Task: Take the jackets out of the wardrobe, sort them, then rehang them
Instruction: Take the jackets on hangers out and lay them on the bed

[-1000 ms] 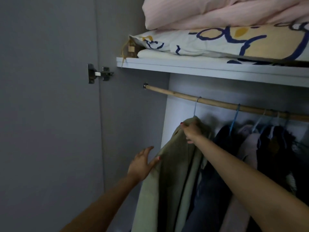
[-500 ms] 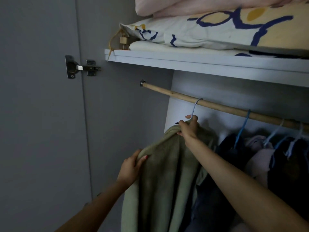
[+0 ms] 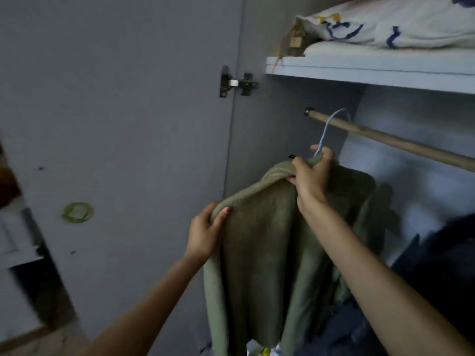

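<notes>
An olive-green jacket [image 3: 259, 253] hangs from a light blue hanger [image 3: 326, 132]. The hanger's hook sits at the left end of the wooden rail [image 3: 390, 142]; whether it still rests on the rail I cannot tell. My right hand [image 3: 312, 176] grips the jacket's collar and the hanger's neck. My left hand [image 3: 205, 232] grips the jacket's left shoulder edge. Dark jackets [image 3: 437, 265] show at the lower right inside the wardrobe.
The grey wardrobe door [image 3: 128, 124] stands open on the left, with its hinge [image 3: 237, 82] at the cabinet edge. A white shelf [image 3: 372, 70] above the rail carries patterned bedding [image 3: 385, 24]. A green sticker [image 3: 77, 212] sits on the door.
The green jacket and its hanger have slid left to the rail's end. My left hand went from touching the jacket's side to gripping its shoulder. The view swung left.
</notes>
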